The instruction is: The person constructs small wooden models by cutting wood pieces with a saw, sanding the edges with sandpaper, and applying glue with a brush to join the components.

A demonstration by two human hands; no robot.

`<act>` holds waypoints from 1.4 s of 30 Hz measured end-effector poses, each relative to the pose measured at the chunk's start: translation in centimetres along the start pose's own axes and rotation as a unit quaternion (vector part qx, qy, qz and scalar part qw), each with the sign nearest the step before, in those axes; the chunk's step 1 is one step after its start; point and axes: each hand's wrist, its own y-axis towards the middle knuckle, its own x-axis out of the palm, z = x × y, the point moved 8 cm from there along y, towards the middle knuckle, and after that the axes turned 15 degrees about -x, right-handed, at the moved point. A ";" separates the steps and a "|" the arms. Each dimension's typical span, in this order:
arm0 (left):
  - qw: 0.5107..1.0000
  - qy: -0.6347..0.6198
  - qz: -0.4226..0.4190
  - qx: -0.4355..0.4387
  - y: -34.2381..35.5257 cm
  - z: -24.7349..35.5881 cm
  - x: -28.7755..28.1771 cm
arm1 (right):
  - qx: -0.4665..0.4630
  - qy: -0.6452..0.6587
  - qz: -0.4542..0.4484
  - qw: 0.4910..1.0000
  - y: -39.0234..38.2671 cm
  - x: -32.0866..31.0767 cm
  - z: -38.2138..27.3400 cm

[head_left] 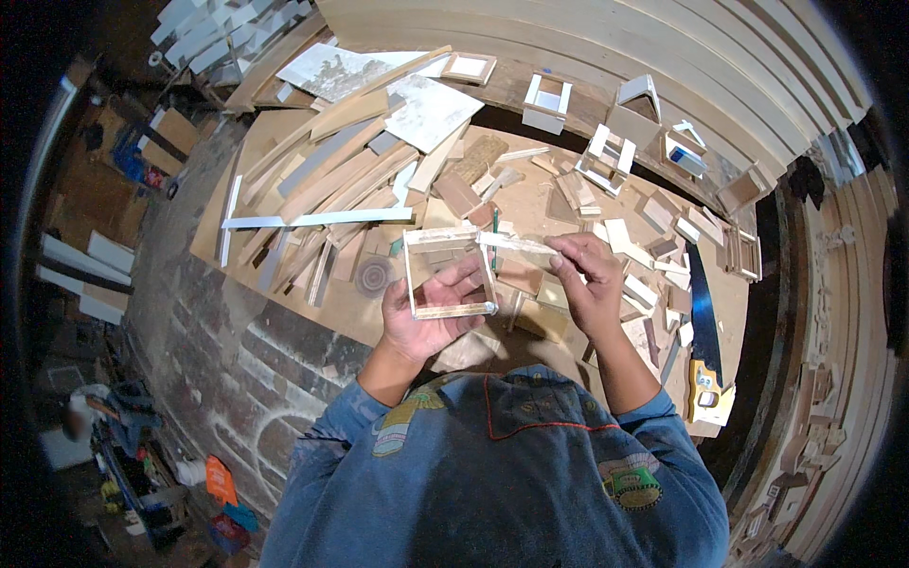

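My left hand (431, 320) is closed around the lower part of a small open wooden frame (449, 310), thumb at its left side and fingers behind it. The frame is square, with thin white-edged sides, and is held up above the cluttered board. Between the thumb and fingers of my right hand (589, 279) is a thin, pale, rough-edged strip (519, 245), perhaps wood. Its far end meets the frame's upper right corner; I cannot tell whether it is pressed on it or just touching.
A handsaw (704, 322) with a yellow handle lies at the right of the board (379, 320). Long wood strips (327, 185) are heaped at the left, under a white strip (317, 219). Several small box frames (606, 159) stand along the far side. Offcuts (620, 237) are scattered between.
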 end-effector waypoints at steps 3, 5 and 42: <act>1.000 -0.010 -0.015 -0.003 -0.1 0.1 0.1 | -0.003 0.009 -0.011 1.000 0.3 0.1 0.3; 1.000 -0.003 -0.012 0.009 -0.3 0.2 -0.4 | 0.007 0.024 -0.040 0.999 -0.2 0.1 0.3; 0.959 0.151 0.159 0.178 -1.2 2.9 -0.7 | -0.085 -0.024 -0.065 0.994 -2.7 1.5 -6.0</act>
